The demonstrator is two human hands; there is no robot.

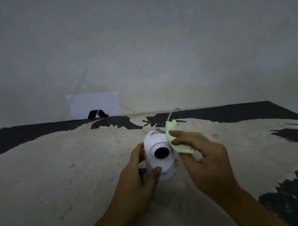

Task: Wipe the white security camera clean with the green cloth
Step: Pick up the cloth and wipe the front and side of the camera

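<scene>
The white security camera (156, 143) stands upright on the worn table (59, 176), its round black lens facing me. My left hand (138, 183) grips its base, thumb on the front and fingers around the left side. My right hand (203, 155) holds the pale green cloth (176, 141) pinched between thumb and fingers and presses it against the camera's upper right side. A thin white cable (171, 115) rises behind the cloth toward the back of the table.
A white sheet of paper (93, 103) with a black logo leans against the grey wall at the table's back edge, left of centre. The tabletop is pale with dark patches of peeling black surface along the back and right.
</scene>
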